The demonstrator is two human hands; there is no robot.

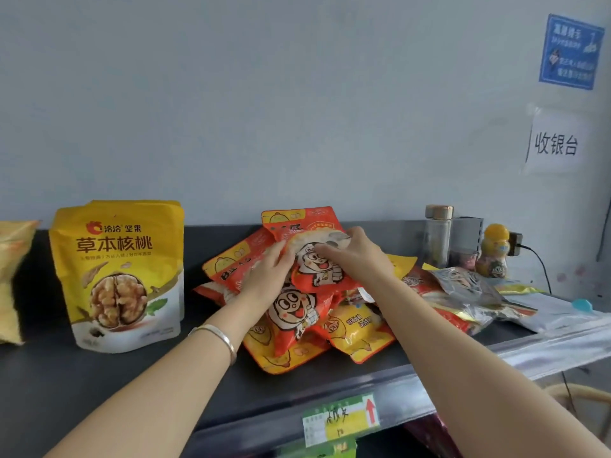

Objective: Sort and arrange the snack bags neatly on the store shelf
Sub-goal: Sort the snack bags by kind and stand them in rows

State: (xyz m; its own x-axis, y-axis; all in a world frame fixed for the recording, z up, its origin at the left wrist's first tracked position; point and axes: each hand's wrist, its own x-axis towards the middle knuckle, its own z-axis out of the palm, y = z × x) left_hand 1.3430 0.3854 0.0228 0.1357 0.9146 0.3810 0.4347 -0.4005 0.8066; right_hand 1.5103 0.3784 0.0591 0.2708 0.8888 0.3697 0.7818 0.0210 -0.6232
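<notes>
A heap of red and orange cartoon snack bags [297, 328] lies in the middle of the dark shelf [99, 375]. Both hands hold the top red bag [319, 266], which is tilted up from the heap. My left hand [267, 276], with a bracelet at the wrist, grips its left edge. My right hand [353, 252] grips its upper right part, fingers curled over the top. Two yellow walnut pouches [119, 276] stand upright at the left, one behind the other. Silver and red bags [469, 295] lie flat to the right of the heap.
Another yellow bag [13, 279] shows at the far left edge. A glass bottle [438, 236], a grey box and a yellow-capped jar [494, 252] stand at the back right, with a plugged cable. A price label [340, 419] hangs on the shelf's front rail. The wall carries paper signs.
</notes>
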